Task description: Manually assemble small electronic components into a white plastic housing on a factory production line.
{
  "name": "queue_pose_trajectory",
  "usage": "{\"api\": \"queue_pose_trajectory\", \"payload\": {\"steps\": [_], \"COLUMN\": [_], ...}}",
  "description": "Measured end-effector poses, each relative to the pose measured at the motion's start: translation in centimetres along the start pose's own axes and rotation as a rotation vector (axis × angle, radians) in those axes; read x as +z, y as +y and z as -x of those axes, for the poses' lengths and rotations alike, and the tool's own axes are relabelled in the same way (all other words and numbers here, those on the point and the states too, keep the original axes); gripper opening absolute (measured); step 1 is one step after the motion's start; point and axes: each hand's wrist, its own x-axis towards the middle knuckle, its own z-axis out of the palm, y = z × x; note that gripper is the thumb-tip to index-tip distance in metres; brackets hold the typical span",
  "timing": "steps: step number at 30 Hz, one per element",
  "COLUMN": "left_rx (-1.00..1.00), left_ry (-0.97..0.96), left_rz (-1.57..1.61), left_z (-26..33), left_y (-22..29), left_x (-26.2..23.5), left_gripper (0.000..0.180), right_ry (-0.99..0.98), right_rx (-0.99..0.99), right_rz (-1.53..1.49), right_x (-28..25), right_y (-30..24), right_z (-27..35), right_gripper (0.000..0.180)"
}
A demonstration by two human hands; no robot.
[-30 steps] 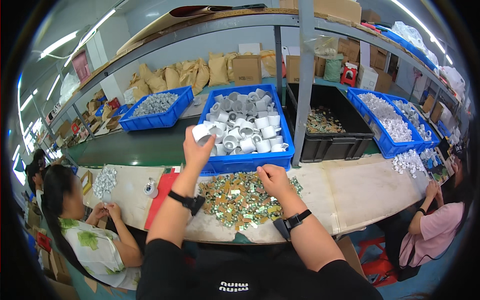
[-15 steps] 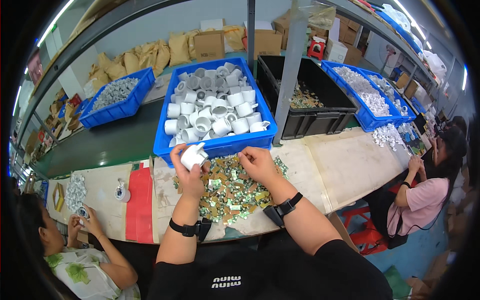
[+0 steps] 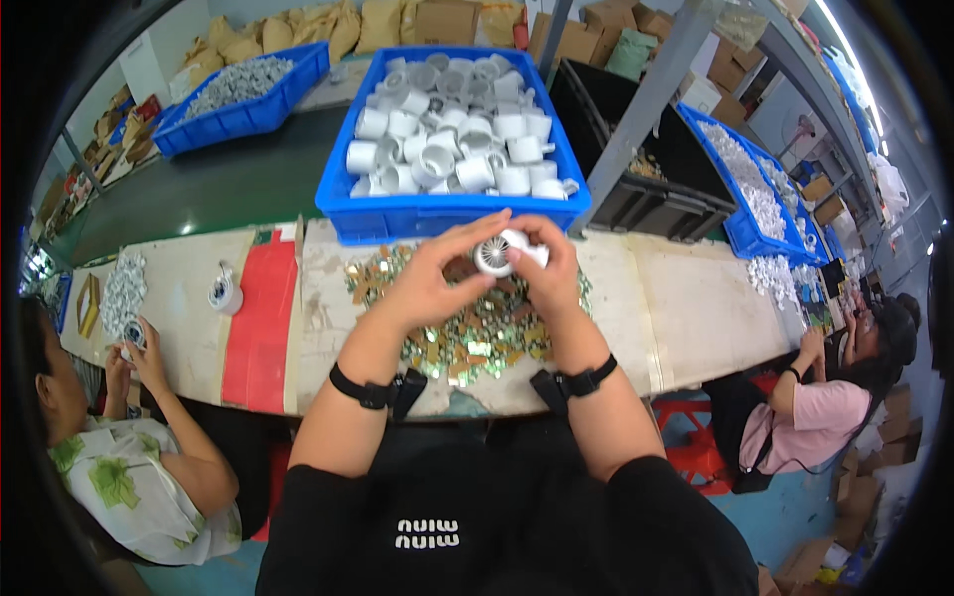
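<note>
From afar, I viewed the cup [image 3: 495, 254], vented face upward, between both hands above the boards [image 3: 477, 343], the left hand [image 3: 435, 270] curled around its left side, the right hand [image 3: 555, 280] pinching its right.

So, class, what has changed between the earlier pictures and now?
The white cup-shaped part, earlier held by the left hand alone, has moved right and nearer, over the pile of small boards. The right hand has taken hold too. The blue bin and pile stayed in place.
</note>
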Motion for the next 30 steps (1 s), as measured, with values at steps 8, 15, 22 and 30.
{"api": "queue_pose_trajectory", "payload": {"steps": [8,15,22,30], "left_rx": [0.441,0.86,0.795,0.934], "left_ry": [0.132,0.829,0.64,0.036], "left_rz": [0.102,-0.234,-0.053,-0.079], "left_z": [3.7,10.9,10.9,3.7], "left_y": [10.8,23.8,24.3,34.9], "left_x": [2.0,6.5,5.8,3.9], "left_gripper": [0.042,0.061,0.049,0.072], "right_ry": [0.075,-0.299,-0.229,0.218], "right_rx": [-0.172,-1.116,-1.274,-1.793], "right_rz": [-0.125,0.677,0.683,0.698], "right_x": [-3.0,-1.3,-0.8,-4.0], "right_y": [-10.2,-30.0,-29.8,-40.0], "right_z": [6.1,9.2,6.9,0.6], "right_gripper": [0.023,0.126,0.125,0.122]}}
